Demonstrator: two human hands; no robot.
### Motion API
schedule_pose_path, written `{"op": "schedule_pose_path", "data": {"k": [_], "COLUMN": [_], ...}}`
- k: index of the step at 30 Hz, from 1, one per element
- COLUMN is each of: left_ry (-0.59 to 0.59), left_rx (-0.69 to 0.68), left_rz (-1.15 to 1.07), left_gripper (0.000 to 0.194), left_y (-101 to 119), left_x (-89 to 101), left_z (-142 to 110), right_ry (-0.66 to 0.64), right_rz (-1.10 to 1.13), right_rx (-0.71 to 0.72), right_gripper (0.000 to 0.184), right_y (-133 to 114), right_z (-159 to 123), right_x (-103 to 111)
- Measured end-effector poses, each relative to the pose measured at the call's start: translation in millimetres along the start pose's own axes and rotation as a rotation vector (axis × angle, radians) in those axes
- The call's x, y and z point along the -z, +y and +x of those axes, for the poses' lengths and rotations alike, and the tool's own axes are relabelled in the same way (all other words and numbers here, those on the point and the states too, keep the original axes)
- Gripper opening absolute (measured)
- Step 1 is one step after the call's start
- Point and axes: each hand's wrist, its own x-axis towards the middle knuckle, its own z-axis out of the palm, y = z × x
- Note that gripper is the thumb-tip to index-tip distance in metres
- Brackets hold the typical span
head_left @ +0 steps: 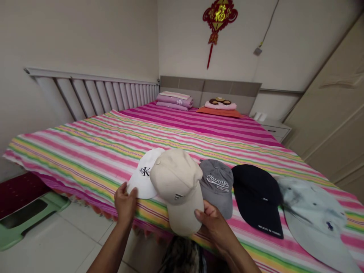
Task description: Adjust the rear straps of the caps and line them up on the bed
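Several baseball caps lie in a row on the striped bed cover. My left hand grips the brim edge of a white cap with a black CK logo. Overlapping that cap is a beige cap, its brim held low down by my right hand. To the right lie a grey cap with white embroidered lettering, a navy cap and a pale blue denim cap with a small dark logo. The denim cap is partly blurred.
The fringed bed edge runs below my hands above a tiled floor. A green stool stands at left. Folded bedding and a pillow lie by the headboard. A bedside cabinet and wardrobe doors stand at right.
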Motion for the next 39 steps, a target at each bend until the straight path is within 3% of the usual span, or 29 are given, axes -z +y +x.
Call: {"op": "schedule_pose_path", "data": {"k": [2, 5, 8, 11, 19, 24, 32, 39], "left_ry": [0.029, -0.079, -0.195, -0.231, -0.204, -0.221, -0.329, -0.389], "left_rx": [0.205, 0.406, 0.568, 0.667, 0.565, 0.490, 0.466, 0.516], "left_rz": [-0.202, -0.301, -0.336, -0.429, -0.740, -0.808, -0.775, -0.757], "left_gripper": [0.028, 0.012, 0.012, 0.017, 0.038, 0.045, 0.050, 0.049], "left_y": [-4.0, 0.4, 7.6, 11.0, 20.4, 20.9, 15.4, 12.8], "left_x": [9.0, 10.5, 3.0, -3.6, 12.8, 23.9, 31.1, 31.0], "left_z": [0.1, -3.3, -6.8, -9.0, -9.8, -11.4, -32.2, -47.6], "right_ry": [0.035, 0.116, 0.193, 0.231, 0.312, 0.426, 0.580, 0.587], "right_rz": [-0.017, 0.040, 0.145, 0.257, 0.321, 0.342, 0.338, 0.308], "right_rx": [0.047, 0.063, 0.078, 0.101, 0.081, -0.005, -0.135, -0.195], "right_gripper": [0.037, 0.038, 0.038, 0.038, 0.022, 0.017, 0.021, 0.025], "right_y": [-2.5, -4.9, -7.6, -11.4, -15.9, 0.9, 48.9, 56.7], "right_z": [6.2, 17.8, 32.3, 48.8, 97.2, 121.3, 110.8, 103.0], "right_x": [-2.8, -6.9, -9.5, -8.9, 3.7, 14.6, 22.1, 21.5]}}
